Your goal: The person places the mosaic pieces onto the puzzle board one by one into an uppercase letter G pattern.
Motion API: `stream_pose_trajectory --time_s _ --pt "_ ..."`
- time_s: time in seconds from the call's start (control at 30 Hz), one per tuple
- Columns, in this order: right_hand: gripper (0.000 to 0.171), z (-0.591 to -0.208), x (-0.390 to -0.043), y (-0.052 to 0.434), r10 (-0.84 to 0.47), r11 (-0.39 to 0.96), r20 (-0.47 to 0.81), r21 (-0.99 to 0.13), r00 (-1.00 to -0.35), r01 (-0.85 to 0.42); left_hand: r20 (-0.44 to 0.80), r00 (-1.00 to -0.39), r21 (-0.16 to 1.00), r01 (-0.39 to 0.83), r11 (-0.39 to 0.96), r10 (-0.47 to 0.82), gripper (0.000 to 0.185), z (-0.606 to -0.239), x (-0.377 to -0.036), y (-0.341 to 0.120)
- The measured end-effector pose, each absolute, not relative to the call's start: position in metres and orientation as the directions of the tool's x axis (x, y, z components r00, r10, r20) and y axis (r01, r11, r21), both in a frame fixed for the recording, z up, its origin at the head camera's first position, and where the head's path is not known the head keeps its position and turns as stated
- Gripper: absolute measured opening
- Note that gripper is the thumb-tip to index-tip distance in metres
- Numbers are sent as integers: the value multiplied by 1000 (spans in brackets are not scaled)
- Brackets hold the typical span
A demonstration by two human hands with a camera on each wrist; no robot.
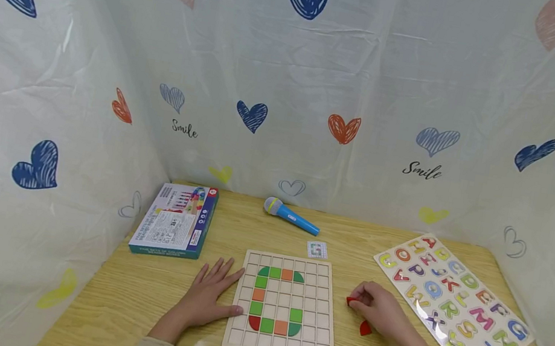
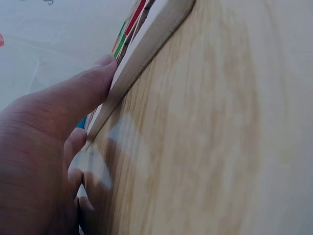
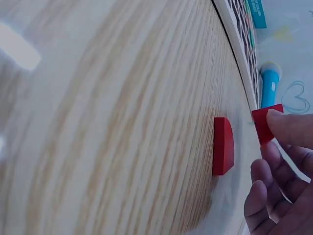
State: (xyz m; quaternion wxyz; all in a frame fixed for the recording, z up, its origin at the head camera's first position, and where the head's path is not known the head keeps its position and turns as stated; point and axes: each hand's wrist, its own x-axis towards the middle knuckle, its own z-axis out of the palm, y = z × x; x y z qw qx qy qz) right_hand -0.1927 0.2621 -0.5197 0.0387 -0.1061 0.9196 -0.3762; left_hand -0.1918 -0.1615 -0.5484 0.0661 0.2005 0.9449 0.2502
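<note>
Surface: light wooden table, enclosed by white sheeting printed with hearts and the word "Smile". Landmark: the wooden grid board, centre, carrying green, orange and red tiles.

Left of the board lies a printed box; its text is too small to read. The left hand lies flat beside the board, fingers straight and spread, thumb tip against the board's left edge. Behind the board: a blue toy microphone and a small card.

Right of the board, the right hand pinches a red square tile at its fingertips. A red quarter-round tile lies loose on the table just beside that hand. Further right sits an alphabet puzzle board, letters A to Z.
</note>
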Motion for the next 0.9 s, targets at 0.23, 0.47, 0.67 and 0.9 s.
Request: stream_pose_trajectory --time_s 0.23,0.47,0.67,0.9 --pt "12 -521 -197 253 -280 691 45 -684 -959 -233 -22 -909 498 351 793 416 87 -548 -192 -162" --pt "13 -521 -198 235 -346 635 45 -724 -937 -269 -23 -911 497 348 795 413 87 -548 -191 -162" --pt "13 -520 -199 209 -396 597 41 -747 -917 -291 -21 -911 500 347 794 411 86 -547 -191 -162" --pt "11 -524 -201 180 -441 592 20 -745 -897 -308 -20 -911 493 348 797 411 87 -548 -192 -162"
